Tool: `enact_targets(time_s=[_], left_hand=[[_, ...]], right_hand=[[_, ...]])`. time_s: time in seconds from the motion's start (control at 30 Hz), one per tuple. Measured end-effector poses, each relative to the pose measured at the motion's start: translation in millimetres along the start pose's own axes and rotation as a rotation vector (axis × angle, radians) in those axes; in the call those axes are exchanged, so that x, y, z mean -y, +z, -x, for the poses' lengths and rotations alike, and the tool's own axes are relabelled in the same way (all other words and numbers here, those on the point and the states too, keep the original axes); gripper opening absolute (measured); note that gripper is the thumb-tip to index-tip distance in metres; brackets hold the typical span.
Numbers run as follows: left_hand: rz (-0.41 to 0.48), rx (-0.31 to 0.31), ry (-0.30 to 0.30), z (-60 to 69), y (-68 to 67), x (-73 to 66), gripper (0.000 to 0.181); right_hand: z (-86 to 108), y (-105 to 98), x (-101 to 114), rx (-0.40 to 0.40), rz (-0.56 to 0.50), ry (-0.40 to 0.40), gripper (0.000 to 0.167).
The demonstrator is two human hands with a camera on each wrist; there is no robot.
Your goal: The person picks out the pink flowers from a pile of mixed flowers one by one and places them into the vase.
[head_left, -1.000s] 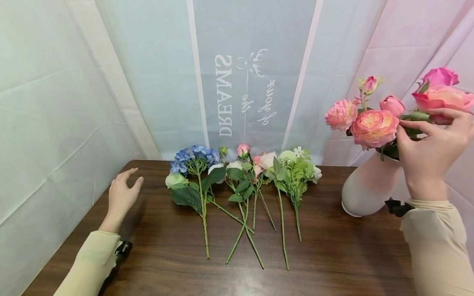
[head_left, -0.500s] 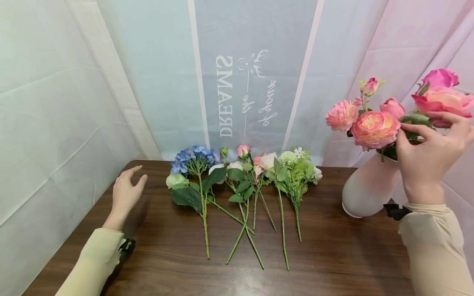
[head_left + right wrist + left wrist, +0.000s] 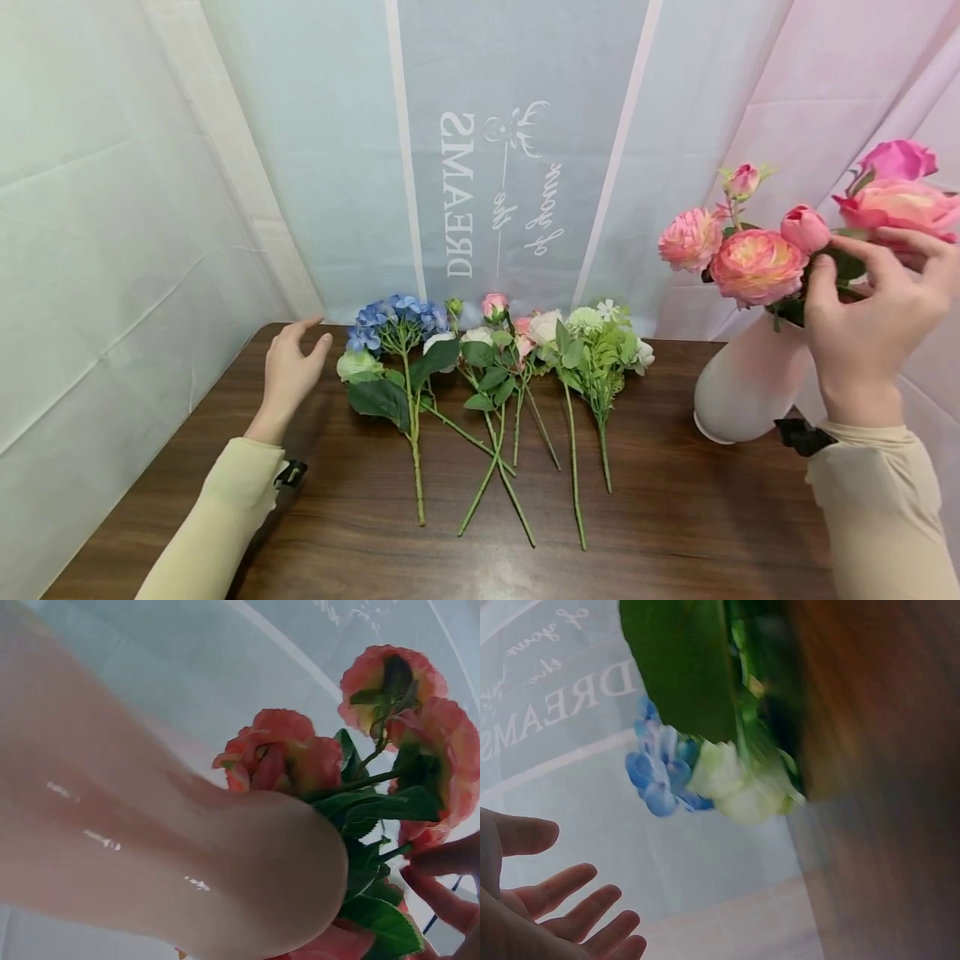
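Note:
My right hand (image 3: 873,325) is among the pink flowers at the mouth of a white vase (image 3: 746,387). Thumb and forefinger pinch a thin green flower stem (image 3: 395,853), seen in the right wrist view. Close by are a pink bud (image 3: 805,229), a ruffled pink-orange flower (image 3: 757,267) and a large pink rose (image 3: 896,208). On the left my left hand (image 3: 294,371) hovers over the table, fingers spread and holding nothing. Nearest to it lie a blue hydrangea (image 3: 393,321) with a long stem and a pale green flower (image 3: 746,787).
Several white, pink and green flower stems lie side by side along the back of the brown wooden table (image 3: 360,550). A printed cloth backdrop (image 3: 510,67) hangs behind. White cloth (image 3: 97,208) covers the left side.
My left hand has moved right, towards the blue hydrangea. At the vase, the pink bud has shifted slightly right and down, and the small top bud slightly left, beside my right fingers.

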State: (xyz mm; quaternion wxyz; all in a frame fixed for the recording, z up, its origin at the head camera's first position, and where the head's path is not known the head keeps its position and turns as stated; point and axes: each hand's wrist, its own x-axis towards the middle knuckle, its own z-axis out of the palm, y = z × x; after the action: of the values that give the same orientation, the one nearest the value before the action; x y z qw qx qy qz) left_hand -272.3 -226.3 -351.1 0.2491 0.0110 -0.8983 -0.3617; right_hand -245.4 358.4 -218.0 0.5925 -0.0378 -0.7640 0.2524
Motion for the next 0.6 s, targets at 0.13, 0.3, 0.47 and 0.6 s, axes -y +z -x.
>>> enact_targets(time_s=[0.13, 0.3, 0.47, 0.6], left_hand=[[0.033, 0.016, -0.012, -2.4, 6.0, -12.0, 0.041], [0.062, 0.028, -0.016, -6.7, 17.4, -26.0, 0.041], [0.106, 0.038, -0.009, -12.2, 31.0, -41.3, 0.039], [0.148, 0.024, 0.015, -17.8, 44.6, -55.0, 0.035]], right_hand=[[1.0, -4, 9, -0.037, -0.003, 0.065, 0.029], [8.2, -5, 22, -0.132, -0.072, 0.069, 0.027], [22.4, 3, 40, -0.235, -0.189, 0.001, 0.024], [37.4, 14, 56, -0.226, -0.244, -0.012, 0.029]])
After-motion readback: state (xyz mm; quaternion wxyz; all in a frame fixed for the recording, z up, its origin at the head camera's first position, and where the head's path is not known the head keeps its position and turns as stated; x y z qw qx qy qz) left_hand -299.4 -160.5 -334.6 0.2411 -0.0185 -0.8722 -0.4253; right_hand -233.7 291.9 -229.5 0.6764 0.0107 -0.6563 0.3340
